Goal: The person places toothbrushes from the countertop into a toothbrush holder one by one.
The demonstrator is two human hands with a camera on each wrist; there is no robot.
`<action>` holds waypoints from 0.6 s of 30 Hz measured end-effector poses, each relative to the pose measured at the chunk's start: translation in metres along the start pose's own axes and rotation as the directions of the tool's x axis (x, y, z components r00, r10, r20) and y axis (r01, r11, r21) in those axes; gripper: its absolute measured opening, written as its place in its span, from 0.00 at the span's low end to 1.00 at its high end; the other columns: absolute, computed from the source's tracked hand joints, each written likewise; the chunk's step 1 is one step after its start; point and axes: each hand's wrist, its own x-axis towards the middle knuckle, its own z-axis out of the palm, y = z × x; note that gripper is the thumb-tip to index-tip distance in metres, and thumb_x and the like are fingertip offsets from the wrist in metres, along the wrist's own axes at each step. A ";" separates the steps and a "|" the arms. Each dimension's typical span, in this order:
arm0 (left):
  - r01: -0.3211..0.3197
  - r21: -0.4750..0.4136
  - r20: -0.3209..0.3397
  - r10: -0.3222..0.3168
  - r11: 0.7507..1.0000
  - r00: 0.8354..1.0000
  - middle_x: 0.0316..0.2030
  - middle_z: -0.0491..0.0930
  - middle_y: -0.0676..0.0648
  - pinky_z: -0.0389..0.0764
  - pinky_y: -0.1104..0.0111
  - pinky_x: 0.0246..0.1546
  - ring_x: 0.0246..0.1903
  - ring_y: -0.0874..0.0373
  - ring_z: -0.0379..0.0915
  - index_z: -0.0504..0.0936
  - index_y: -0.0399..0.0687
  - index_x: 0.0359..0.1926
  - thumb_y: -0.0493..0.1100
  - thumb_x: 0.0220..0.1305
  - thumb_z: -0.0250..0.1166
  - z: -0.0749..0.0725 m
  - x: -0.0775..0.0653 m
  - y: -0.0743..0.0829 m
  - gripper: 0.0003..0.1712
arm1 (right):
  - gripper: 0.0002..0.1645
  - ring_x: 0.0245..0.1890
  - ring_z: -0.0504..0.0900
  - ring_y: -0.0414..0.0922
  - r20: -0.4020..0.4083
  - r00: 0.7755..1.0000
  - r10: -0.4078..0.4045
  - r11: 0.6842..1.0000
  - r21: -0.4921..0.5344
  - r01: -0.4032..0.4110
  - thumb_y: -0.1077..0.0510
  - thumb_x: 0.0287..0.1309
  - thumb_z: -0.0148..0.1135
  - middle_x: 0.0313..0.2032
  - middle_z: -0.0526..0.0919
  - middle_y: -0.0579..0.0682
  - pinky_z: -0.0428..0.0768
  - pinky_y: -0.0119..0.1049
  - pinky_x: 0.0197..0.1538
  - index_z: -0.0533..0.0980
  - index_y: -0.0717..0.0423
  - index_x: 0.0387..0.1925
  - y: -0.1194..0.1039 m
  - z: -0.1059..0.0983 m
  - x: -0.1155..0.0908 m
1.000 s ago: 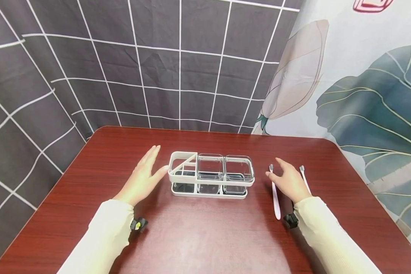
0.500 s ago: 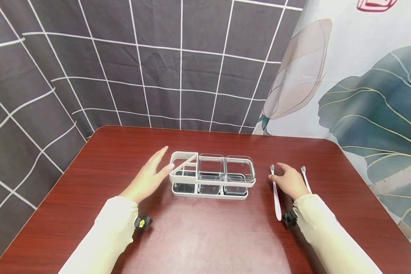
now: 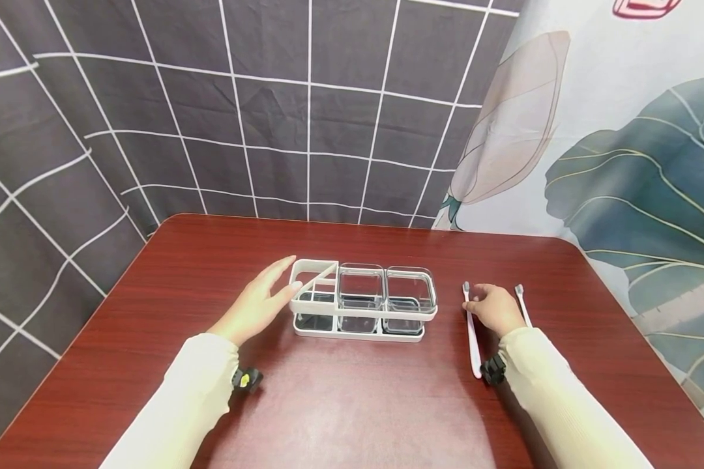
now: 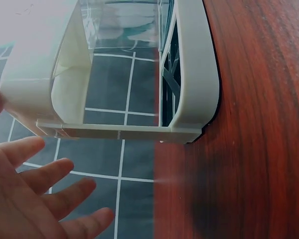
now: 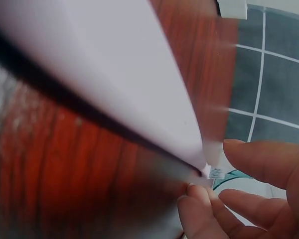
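Note:
A white two-tier rack stands mid-table, with two clear square cups in its middle and right compartments. At its left end is my left hand, fingers extended, the thumb tip overlapping the upper rim. The left wrist view shows these fingers spread beside the upper tier, holding nothing. On the right, my right hand hovers over a pale pink toothbrush. In the right wrist view, thumb and bent fingers stand on either side of the brush near its head, with a gap between them.
A second toothbrush lies right of the right hand, its lower part hidden by the wrist. Behind the reddish-brown table hang a dark grid-patterned cloth and a floral curtain.
My left hand has moved right to the rack's left end. The right hand has lowered toward the pink toothbrush, its thumb and fingers drawing closer together. Rack and brushes stay put.

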 end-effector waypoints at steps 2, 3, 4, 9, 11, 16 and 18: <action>-0.001 -0.003 0.001 0.001 1.000 1.000 0.71 0.59 0.40 0.56 0.45 0.67 0.71 0.43 0.52 0.59 0.46 0.72 0.51 0.70 0.56 0.000 0.000 -0.001 0.34 | 0.30 0.41 0.80 0.60 0.004 1.000 0.010 1.000 0.012 -0.010 0.60 0.56 0.63 0.42 0.81 0.69 0.77 0.52 0.46 0.70 0.78 0.55 0.000 0.000 0.000; 0.001 -0.004 0.000 -0.001 1.000 1.000 0.71 0.59 0.40 0.56 0.45 0.67 0.71 0.43 0.52 0.60 0.46 0.72 0.51 0.70 0.57 0.001 0.000 -0.001 0.34 | 0.29 0.38 0.81 0.58 0.006 1.000 0.016 1.000 0.016 -0.016 0.60 0.56 0.62 0.41 0.81 0.69 0.78 0.50 0.44 0.70 0.78 0.54 0.000 0.000 0.001; 0.001 -0.006 -0.001 -0.001 1.000 1.000 0.71 0.59 0.40 0.56 0.45 0.67 0.71 0.43 0.52 0.60 0.46 0.72 0.51 0.70 0.56 0.001 0.000 -0.001 0.34 | 0.28 0.35 0.81 0.56 0.007 1.000 0.021 1.000 0.019 -0.021 0.60 0.56 0.62 0.40 0.81 0.68 0.78 0.47 0.41 0.71 0.77 0.53 0.000 0.000 0.001; 0.002 -0.017 -0.003 -0.002 1.000 1.000 0.70 0.60 0.40 0.56 0.45 0.67 0.70 0.43 0.53 0.61 0.46 0.72 0.51 0.70 0.56 0.002 0.000 -0.003 0.33 | 0.24 0.25 0.80 0.44 0.025 0.998 0.056 0.995 0.075 -0.058 0.64 0.55 0.61 0.35 0.82 0.65 0.79 0.36 0.30 0.72 0.77 0.52 0.001 0.002 0.003; 0.003 -0.021 -0.002 -0.003 1.000 1.000 0.70 0.60 0.40 0.56 0.45 0.67 0.70 0.43 0.53 0.61 0.47 0.72 0.51 0.70 0.56 0.002 0.000 -0.003 0.33 | 0.23 0.24 0.80 0.42 0.033 0.997 0.066 0.992 0.107 -0.069 0.66 0.55 0.61 0.32 0.82 0.63 0.80 0.35 0.28 0.72 0.78 0.51 0.002 0.002 0.005; 0.010 -0.035 0.003 -0.010 0.999 1.000 0.70 0.60 0.40 0.57 0.45 0.67 0.70 0.43 0.53 0.61 0.48 0.72 0.51 0.70 0.57 0.003 0.001 -0.005 0.34 | 0.22 0.23 0.79 0.40 0.044 0.995 0.091 0.981 0.165 -0.097 0.68 0.53 0.63 0.26 0.81 0.56 0.82 0.34 0.28 0.73 0.79 0.48 0.004 0.004 0.008; 0.013 -0.046 0.004 -0.012 0.999 1.000 0.70 0.60 0.40 0.58 0.45 0.66 0.70 0.43 0.53 0.60 0.48 0.72 0.51 0.70 0.57 0.003 0.001 -0.005 0.34 | 0.22 0.23 0.79 0.39 0.050 0.994 0.100 0.975 0.192 -0.108 0.69 0.53 0.63 0.25 0.80 0.54 0.83 0.36 0.29 0.73 0.79 0.48 0.005 0.004 0.009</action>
